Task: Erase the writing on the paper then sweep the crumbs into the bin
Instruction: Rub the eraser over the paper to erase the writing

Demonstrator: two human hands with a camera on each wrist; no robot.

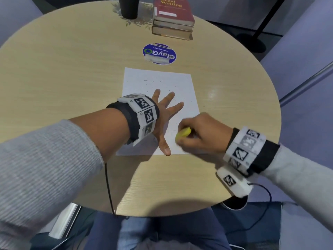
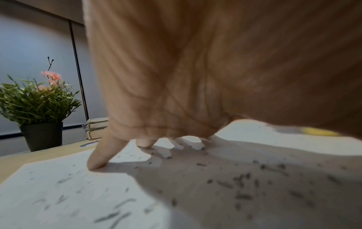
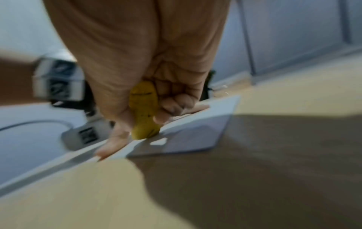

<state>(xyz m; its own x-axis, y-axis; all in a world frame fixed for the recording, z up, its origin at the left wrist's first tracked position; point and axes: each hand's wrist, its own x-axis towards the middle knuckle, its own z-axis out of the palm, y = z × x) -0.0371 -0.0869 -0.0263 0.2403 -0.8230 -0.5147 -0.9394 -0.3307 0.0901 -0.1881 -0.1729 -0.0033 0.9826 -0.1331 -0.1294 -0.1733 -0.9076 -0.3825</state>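
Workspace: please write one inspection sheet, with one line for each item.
Surface: round wooden table, paper lies flat.
Job's things: yellow eraser on paper; dark crumbs scattered; bin dark rim under table edge.
Clutter: books, pot, sticker.
Grips: left hand presses paper flat; right hand grips eraser.
Cables: black cable hangs from the left wrist.
Surroundings: plant, grey wall.
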